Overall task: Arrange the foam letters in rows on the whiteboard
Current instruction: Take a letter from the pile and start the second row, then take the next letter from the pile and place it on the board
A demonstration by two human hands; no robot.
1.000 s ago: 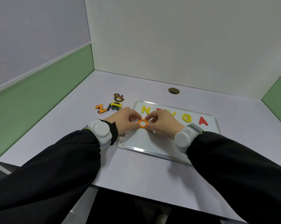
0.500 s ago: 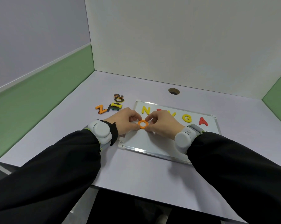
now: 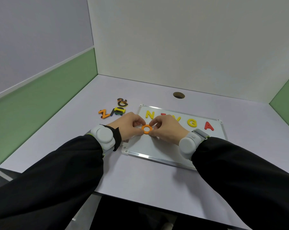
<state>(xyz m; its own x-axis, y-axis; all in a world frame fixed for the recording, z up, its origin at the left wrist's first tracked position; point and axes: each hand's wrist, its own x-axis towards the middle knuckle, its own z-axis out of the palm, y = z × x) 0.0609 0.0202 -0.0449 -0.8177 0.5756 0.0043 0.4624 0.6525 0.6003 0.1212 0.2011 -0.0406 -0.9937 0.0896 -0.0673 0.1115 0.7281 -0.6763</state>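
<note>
An orange foam letter O (image 3: 147, 129) lies on the left part of the whiteboard (image 3: 158, 146). My left hand (image 3: 129, 126) pinches its left side and my right hand (image 3: 165, 128) pinches its right side. Behind them runs a top row of letters: a yellow N (image 3: 149, 114), two letters partly hidden by my right hand, a yellow G (image 3: 192, 122) and a red A (image 3: 208, 126). To the left of the board, on the table, sits a small heap of loose letters (image 3: 120, 108) with an orange Z (image 3: 104, 113) beside it.
The grey table (image 3: 74, 138) has a round cable hole (image 3: 179, 95) behind the board. White and green partition walls close in the back, left and right. The table's front edge runs under my forearms.
Both hands and the orange O have stayed almost in place on the board; only slight finger shifts show.
</note>
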